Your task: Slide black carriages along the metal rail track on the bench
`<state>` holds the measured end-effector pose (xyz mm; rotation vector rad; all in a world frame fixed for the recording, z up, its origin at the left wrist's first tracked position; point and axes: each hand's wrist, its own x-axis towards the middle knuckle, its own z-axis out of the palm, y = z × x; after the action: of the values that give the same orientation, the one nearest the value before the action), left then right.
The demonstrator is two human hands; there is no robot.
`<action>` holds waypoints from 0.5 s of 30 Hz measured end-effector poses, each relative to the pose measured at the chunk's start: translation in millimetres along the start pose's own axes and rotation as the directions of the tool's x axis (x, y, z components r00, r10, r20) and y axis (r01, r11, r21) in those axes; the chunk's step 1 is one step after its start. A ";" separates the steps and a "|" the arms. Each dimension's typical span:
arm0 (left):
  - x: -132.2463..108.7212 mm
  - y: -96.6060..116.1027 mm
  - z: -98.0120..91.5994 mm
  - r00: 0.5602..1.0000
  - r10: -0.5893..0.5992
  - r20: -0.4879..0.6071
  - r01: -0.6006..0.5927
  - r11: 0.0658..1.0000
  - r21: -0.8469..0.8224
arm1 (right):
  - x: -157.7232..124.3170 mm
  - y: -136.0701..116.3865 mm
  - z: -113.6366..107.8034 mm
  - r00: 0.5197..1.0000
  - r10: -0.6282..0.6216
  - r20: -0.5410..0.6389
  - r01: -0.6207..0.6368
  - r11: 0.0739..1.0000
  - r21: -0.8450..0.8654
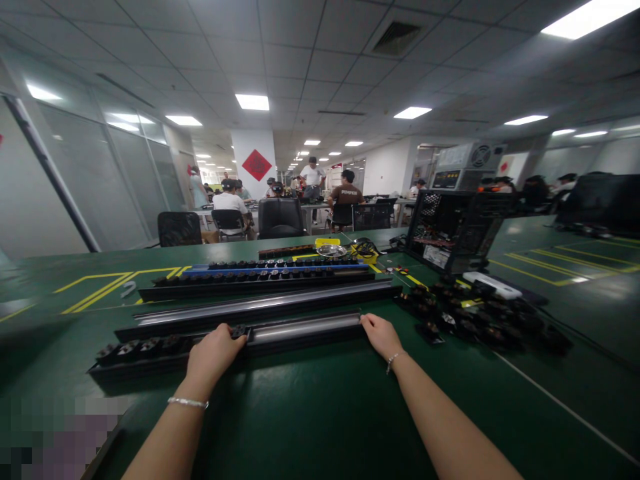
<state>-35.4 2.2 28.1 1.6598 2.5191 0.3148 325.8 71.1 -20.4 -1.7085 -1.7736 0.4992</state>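
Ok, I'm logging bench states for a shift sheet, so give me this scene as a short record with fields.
Left hand: on the near rail, touching a black part; grip partly hidden
Right hand: closed at the near rail's right end
Near rail: row of black units toward its left end, metal strip showing between the hands
Second rail: just behind, metal strip showing
Loose pile: dark pieces, right of the rails
Computer case: open-sided, behind the pile
Green table: under everything listed

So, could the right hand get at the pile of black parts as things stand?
Probably yes: the right hand, at the right end of the near rail, has the pile of black parts to its right, with nothing visibly between them.
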 end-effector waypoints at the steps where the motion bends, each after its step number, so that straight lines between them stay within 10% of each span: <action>1: 0.1 0.0 0.2 1.000 0.001 0.002 -0.001 1.000 0.000 | 0.1 0.1 0.3 1.000 -0.004 -0.004 0.004 1.000 -0.010; 15: 6.1 -4.4 6.4 1.000 0.013 0.011 -0.013 1.000 -0.019 | -1.4 -2.8 -1.7 0.990 -0.113 -0.086 0.091 0.970 -0.226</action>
<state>-40.4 6.8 21.0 1.6671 2.4903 0.3287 324.7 69.2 -17.5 -1.7454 -1.8913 0.1744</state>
